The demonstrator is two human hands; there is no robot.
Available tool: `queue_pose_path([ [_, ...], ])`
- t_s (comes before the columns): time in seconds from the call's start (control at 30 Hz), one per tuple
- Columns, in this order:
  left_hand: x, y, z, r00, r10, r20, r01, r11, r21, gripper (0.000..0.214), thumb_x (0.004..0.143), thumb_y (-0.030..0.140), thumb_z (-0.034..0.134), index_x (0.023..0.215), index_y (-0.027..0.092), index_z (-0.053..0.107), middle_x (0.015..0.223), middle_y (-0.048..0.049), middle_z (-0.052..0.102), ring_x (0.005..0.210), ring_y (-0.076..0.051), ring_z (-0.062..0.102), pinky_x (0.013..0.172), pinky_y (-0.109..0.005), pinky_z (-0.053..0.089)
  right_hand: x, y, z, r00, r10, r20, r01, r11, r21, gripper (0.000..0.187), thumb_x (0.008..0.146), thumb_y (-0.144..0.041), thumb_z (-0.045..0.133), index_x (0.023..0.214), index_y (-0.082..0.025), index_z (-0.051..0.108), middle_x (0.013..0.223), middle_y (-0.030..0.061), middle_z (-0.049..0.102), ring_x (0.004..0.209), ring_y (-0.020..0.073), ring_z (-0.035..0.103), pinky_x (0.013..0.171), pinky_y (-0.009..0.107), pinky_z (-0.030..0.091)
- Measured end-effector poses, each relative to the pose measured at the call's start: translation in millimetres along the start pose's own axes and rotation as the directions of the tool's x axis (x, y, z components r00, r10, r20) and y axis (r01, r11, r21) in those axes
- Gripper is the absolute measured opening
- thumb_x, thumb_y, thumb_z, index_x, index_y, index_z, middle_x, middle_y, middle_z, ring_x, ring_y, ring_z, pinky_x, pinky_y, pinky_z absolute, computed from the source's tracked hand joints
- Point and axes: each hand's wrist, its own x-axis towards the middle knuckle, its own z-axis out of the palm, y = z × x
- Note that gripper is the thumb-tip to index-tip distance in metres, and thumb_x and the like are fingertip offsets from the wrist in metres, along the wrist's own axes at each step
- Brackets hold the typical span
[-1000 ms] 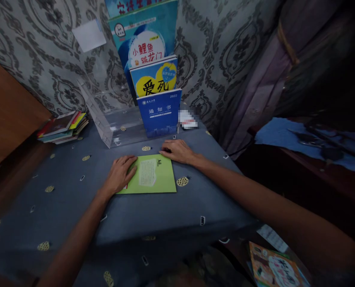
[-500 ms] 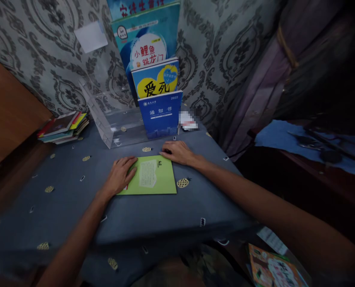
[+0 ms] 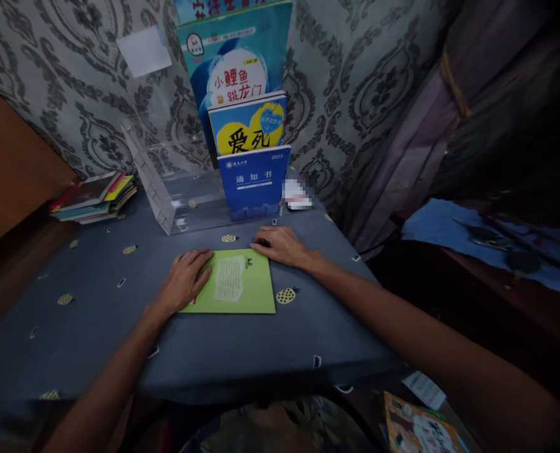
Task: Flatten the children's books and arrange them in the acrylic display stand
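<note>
A light green book (image 3: pixel 256 286) lies on the cloth-covered table, with a pale panel of small print on the side facing up. My left hand (image 3: pixel 185 280) rests flat on the book's left part, fingers stretched out and covering that edge. At the top right corner, my right hand (image 3: pixel 280 244) is curled, its thumb touching the book. Something small and dark shows between its fingers, too dim to name. Behind the hands, a clear acrylic rack (image 3: pixel 167 220) holds upright books, among them a blue booklet (image 3: pixel 254 189), a yellow-and-blue book (image 3: pixel 228 135) and a teal book (image 3: pixel 237 47).
A stack of books (image 3: pixel 94 198) sits at the table's back left. Right of the rack is a white item (image 3: pixel 296 194), partly blurred out. Lower right, an orange book (image 3: pixel 416 425) lies below table level. A blue cloth (image 3: pixel 431 220) with dark objects is farther right.
The view has shifted slightly. My right thumb now lies over the book's top right corner; the left hand stays flat on the book.
</note>
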Motion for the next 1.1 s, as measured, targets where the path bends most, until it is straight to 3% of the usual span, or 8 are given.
queue_pose_path([
  [0.2, -1, 0, 0.7, 0.999, -0.046, -0.008, 0.046, 0.998, -0.033, 0.042, 0.105, 0.041, 0.035, 0.134, 0.022, 0.059, 0.137, -0.0113, 0.063, 0.125, -0.028, 0.057, 0.108, -0.051, 0.043, -2, -1, 0, 1.000, 0.006, -0.009, -0.005, 1.000, 0.017, 0.019, 0.097, -0.027, 0.056, 0.088, -0.017, 0.069, 0.090, 0.0054, 0.070, 0.077, 0.0158, 0.059, 0.067, 0.026, 0.036],
  [0.4, -1, -1, 4.6, 0.997, -0.056, -0.056, 0.049, 0.990, -0.131, 0.042, 0.104, 0.040, 0.037, 0.131, 0.019, 0.061, 0.133, -0.0133, 0.062, 0.125, -0.027, 0.057, 0.109, -0.048, 0.046, -4, -3, 0, 1.000, -0.006, -0.023, 0.007, 1.000, 0.027, 0.019, 0.097, -0.025, 0.057, 0.085, -0.017, 0.068, 0.086, 0.0041, 0.067, 0.074, 0.0151, 0.056, 0.065, 0.026, 0.033],
  [0.73, 1, 21, 17.5, 0.981, -0.151, -0.122, 0.135, 0.982, -0.134, 0.038, 0.102, 0.035, 0.039, 0.128, 0.017, 0.060, 0.126, -0.0140, 0.064, 0.120, -0.028, 0.058, 0.108, -0.049, 0.046, -2, 2, 2, 0.996, 0.057, -0.063, -0.055, 0.998, 0.030, 0.018, 0.096, -0.024, 0.056, 0.089, -0.016, 0.071, 0.085, 0.0044, 0.066, 0.074, 0.0163, 0.057, 0.066, 0.027, 0.034],
  [0.93, 4, 29, 16.9, 0.985, -0.133, -0.113, 0.139, 0.989, 0.049, 0.036, 0.102, 0.029, 0.039, 0.130, 0.020, 0.060, 0.132, -0.0136, 0.064, 0.123, -0.031, 0.057, 0.109, -0.055, 0.043, -3, 2, 1, 0.997, 0.065, -0.043, -0.065, 0.998, -0.002, 0.016, 0.094, -0.023, 0.058, 0.093, -0.017, 0.073, 0.089, 0.0053, 0.069, 0.077, 0.0172, 0.060, 0.066, 0.027, 0.034],
  [1.03, 7, 35, 13.8, 0.992, -0.108, -0.060, 0.117, 0.978, 0.175, 0.039, 0.102, 0.025, 0.036, 0.132, 0.020, 0.060, 0.139, -0.0149, 0.062, 0.130, -0.033, 0.056, 0.114, -0.064, 0.036, -3, -2, -1, 0.997, 0.071, -0.021, -0.072, 0.997, -0.030, 0.015, 0.094, -0.023, 0.059, 0.095, -0.018, 0.073, 0.095, 0.0062, 0.071, 0.080, 0.0181, 0.062, 0.065, 0.027, 0.033],
  [1.1, 9, 40, 12.3, 0.998, -0.061, -0.010, 0.062, 0.979, 0.193, 0.040, 0.103, 0.023, 0.035, 0.134, 0.020, 0.059, 0.141, -0.0144, 0.062, 0.132, -0.032, 0.056, 0.115, -0.062, 0.037, -3, -4, -3, 0.997, 0.075, -0.007, -0.076, 0.996, -0.054, 0.016, 0.095, -0.024, 0.059, 0.096, -0.017, 0.073, 0.098, 0.0068, 0.071, 0.082, 0.0187, 0.063, 0.065, 0.028, 0.033],
])
